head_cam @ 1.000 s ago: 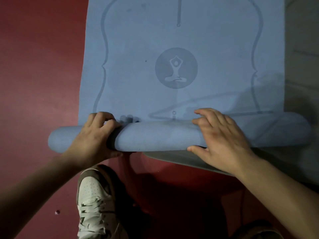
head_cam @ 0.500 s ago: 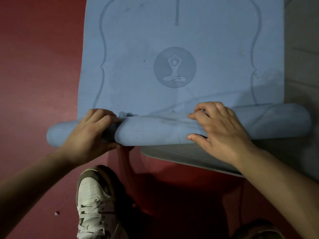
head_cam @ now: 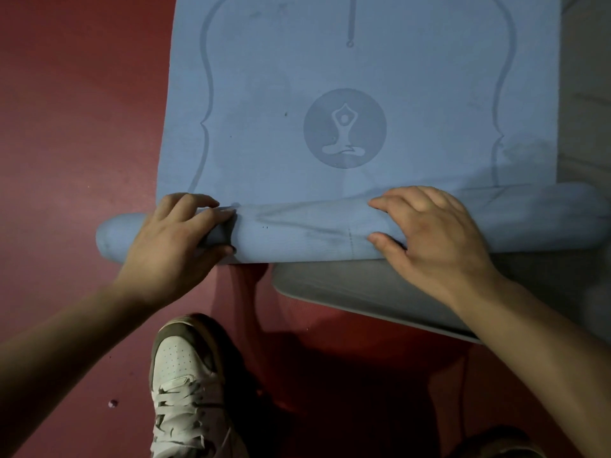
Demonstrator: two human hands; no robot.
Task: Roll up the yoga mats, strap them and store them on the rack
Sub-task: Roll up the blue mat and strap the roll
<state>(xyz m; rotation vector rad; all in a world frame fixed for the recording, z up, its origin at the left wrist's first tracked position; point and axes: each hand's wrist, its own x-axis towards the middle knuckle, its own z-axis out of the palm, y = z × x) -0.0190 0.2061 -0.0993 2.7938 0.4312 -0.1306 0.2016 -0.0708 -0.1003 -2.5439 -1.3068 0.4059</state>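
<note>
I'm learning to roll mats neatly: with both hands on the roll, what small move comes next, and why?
Probably push the roll forward one turn toward the round logo. The left hand and right hand both grip it, and a long stretch of mat lies flat ahead, so strapping seems premature.

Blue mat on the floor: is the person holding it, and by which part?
Yes. Both hands grip the blue mat by its rolled part: the left hand near the roll's left end, the right hand right of its middle.
</note>
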